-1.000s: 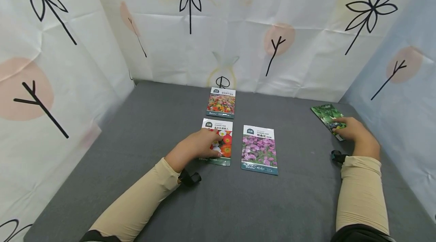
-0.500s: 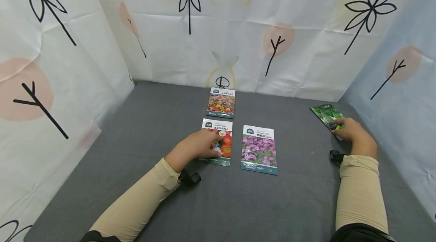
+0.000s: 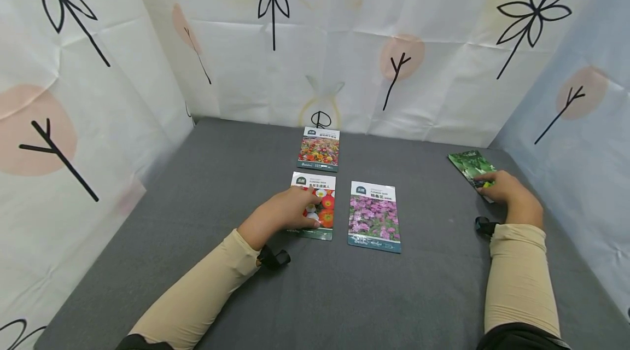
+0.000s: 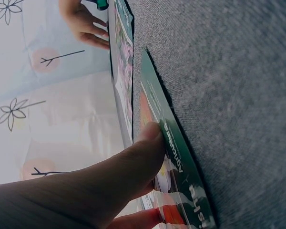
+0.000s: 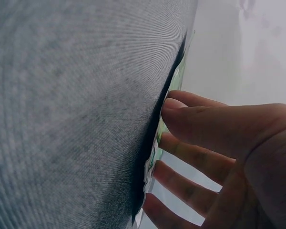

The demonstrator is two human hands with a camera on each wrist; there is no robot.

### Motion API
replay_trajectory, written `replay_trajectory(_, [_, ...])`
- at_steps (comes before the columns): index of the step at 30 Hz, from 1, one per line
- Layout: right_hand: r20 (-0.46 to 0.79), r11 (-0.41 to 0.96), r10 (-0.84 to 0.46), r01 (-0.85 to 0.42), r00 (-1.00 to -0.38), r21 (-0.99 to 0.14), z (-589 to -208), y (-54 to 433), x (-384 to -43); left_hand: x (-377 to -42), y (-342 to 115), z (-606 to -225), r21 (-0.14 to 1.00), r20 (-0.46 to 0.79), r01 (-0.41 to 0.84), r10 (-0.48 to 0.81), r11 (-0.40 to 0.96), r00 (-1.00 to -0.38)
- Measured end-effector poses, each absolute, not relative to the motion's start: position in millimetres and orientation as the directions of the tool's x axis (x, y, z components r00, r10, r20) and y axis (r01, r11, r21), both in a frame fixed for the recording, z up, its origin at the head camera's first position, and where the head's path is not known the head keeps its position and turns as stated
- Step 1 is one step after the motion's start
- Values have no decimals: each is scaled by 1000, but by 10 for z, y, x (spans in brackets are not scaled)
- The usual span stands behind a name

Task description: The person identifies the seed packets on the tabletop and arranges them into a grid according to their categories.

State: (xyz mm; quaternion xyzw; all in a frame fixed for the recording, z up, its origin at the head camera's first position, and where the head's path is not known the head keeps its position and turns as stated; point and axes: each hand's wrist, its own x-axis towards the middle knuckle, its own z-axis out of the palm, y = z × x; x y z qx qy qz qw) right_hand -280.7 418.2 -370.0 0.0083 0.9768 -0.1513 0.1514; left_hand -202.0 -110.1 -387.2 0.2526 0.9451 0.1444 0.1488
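In the head view my left hand (image 3: 287,211) rests on a seed packet with red, orange and white flowers (image 3: 327,213), which lies flat on the grey table. The left wrist view has the thumb (image 4: 150,136) touching the packet near its green lower strip; part of its face is hidden under the hand. At the far right, my right hand (image 3: 513,192) touches a green leafy seed packet (image 3: 470,163) lying at a slant. Up close in the right wrist view, its fingers (image 5: 190,183) are spread with their tips on that packet, the thumb near the forefinger.
A seed packet with pink-purple flowers (image 3: 375,217) lies right of the left hand. Behind, another packet with mixed small flowers (image 3: 319,149) sits near the back edge. Hanging white cloth (image 3: 344,60) with printed plants encloses the grey table (image 3: 418,295) at the back and sides.
My right hand has shifted slightly left on the green packet, which itself looks unmoved. The left hand and the other packets stay where they were.
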Motion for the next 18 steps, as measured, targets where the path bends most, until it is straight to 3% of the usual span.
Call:
replay_trajectory(10, [-339, 957, -36, 66, -940, -284, -3676, 4167, -2825, -2038, -1105, -3871, 325, -201, 452, 527, 831, -825])
replay_trajectory(18, [-398, 924, -31, 125, -917, -360, -3672, 4171, -2861, -2028, -1119, -3856, 342, -187, 462, 541, 818, -820])
